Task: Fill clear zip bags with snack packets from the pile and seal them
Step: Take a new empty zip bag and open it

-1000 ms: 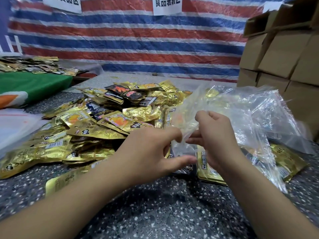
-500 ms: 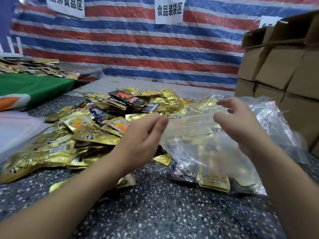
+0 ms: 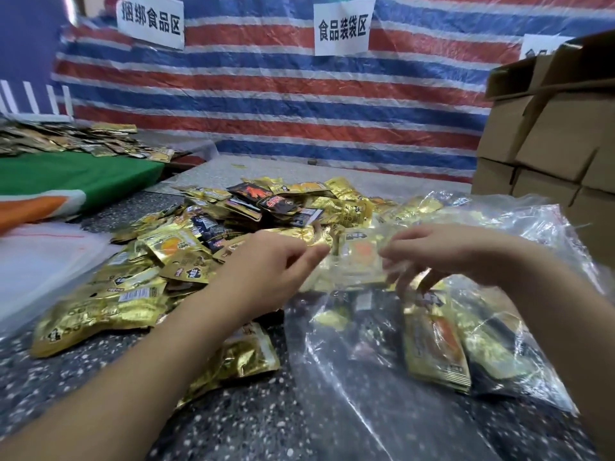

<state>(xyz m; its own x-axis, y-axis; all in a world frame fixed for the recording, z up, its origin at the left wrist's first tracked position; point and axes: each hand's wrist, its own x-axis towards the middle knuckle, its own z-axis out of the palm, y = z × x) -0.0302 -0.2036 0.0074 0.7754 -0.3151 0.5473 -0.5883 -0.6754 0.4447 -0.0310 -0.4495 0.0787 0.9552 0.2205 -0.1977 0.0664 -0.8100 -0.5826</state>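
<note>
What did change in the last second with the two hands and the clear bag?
The clear zip bag, earlier lifted, now lies lower on the table with packets inside. Both hands came down to its top edge: the left hand and right hand hold it, though blur hides each grip. The pile of snack packets and cardboard boxes stayed put.

Both hands (image 3: 349, 261) smeared by motion blur, grip on the clear bag (image 3: 366, 334) impossible to judge. Third paper sign (image 3: 535, 48) half hidden behind the cardboard boxes (image 3: 559, 128), themselves cut off at the right edge.
</note>
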